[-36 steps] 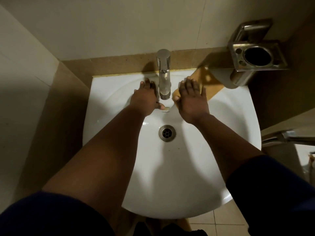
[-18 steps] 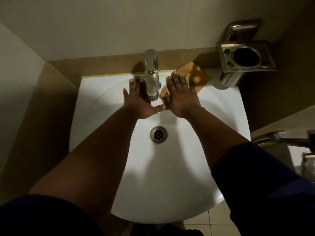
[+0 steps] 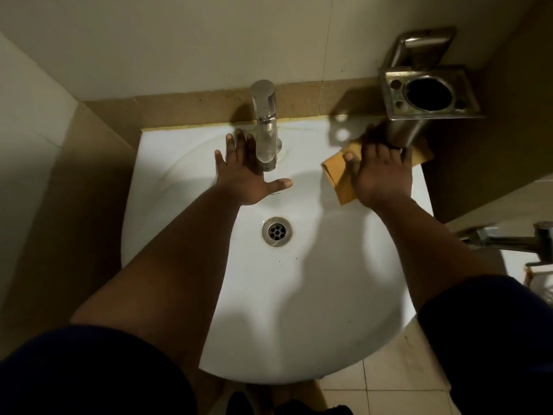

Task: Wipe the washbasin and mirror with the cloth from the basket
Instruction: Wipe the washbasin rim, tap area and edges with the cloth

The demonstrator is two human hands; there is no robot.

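Pressing flat, fingers straight and spread, right hand [image 3: 380, 178] on the orange-yellow cloth [image 3: 338, 172], pinning it to the white washbasin [image 3: 299, 310] rim at about 2 o'clock from the drain [image 3: 276, 231]; no curl around the fabric, only a flat-palmed press. Cloth folded, one corner poking out toward 9 o'clock of the hand, another edge showing at 2 o'clock beneath the steel tumbler holder [image 3: 428, 95]. Fingertips reaching under the holder's cup, partly hidden in its shadow. Resting open on the basin at 12 o'clock from the drain, left hand [image 3: 245, 178], fingers splayed and grasping nothing, thumb stretched toward 3 o'clock, fingers just beside the chrome tap [image 3: 264, 127] on its 9 o'clock side. Dark blue sleeves [image 3: 89, 372] at the lower corners. Beige floor tiles [image 3: 386, 390] at 5 o'clock below the basin's curved front.
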